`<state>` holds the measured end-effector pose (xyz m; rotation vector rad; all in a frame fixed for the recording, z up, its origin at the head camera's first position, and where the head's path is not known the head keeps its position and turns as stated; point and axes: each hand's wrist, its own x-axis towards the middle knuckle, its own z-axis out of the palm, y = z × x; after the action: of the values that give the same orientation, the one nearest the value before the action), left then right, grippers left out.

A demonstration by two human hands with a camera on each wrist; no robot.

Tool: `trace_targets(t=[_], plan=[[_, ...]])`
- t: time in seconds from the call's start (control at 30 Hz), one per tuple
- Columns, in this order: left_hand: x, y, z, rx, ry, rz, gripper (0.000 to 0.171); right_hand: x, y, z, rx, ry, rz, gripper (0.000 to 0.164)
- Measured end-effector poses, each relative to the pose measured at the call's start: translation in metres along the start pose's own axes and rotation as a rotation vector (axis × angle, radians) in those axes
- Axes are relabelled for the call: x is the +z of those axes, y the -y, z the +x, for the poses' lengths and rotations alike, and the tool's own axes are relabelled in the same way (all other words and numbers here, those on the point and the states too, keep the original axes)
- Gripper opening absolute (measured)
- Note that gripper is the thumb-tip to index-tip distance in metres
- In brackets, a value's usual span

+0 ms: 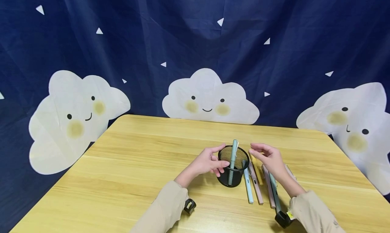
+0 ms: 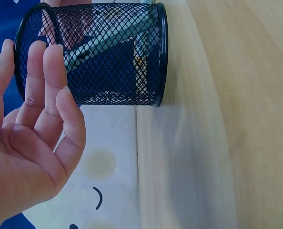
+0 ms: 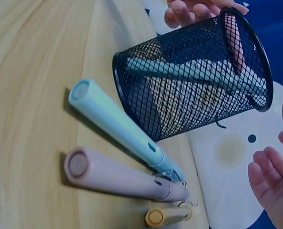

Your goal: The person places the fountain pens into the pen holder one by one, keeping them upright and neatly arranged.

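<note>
One green pen (image 1: 234,152) leans inside the mesh cup (image 1: 237,176), which stands on the table (image 1: 170,141) between the two hands. The left hand (image 1: 210,161) grips the cup's rim with its fingers spread about it; the right hand (image 1: 269,157) has its fingers loosely bent round nothing, just beyond the cup's other side. Tipping looks the likeliest trouble: the hold is high, so a sideways tug or a knock from the right could tilt the cup, and the leaning pen would slide with it. The blue pen (image 3: 115,124) lies just beside the base, with the mauve pen (image 3: 120,179) and yellow pen (image 3: 167,216) near; if the cup shifted that way, it could push them askew. By the right sleeve (image 1: 313,212), the wrist camera (image 1: 283,219) overlaps the dark pen (image 1: 275,196), touching or not I cannot tell; a lowered wrist might drag it.
</note>
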<state>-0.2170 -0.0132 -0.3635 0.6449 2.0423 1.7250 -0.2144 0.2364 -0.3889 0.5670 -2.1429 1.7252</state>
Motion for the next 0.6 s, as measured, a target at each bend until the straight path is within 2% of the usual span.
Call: trace_targets(t=[0.33,0.6], plan=[[-0.001,0.001,0.000,0.008,0.005,0.014,0.071,-0.007,0.018,-0.008,0.079,-0.032,-0.157,0.021],[-0.002,0.001,0.000,0.014,0.015,0.020,0.071,-0.013,0.020,-0.013,0.084,-0.031,-0.178,0.022]])
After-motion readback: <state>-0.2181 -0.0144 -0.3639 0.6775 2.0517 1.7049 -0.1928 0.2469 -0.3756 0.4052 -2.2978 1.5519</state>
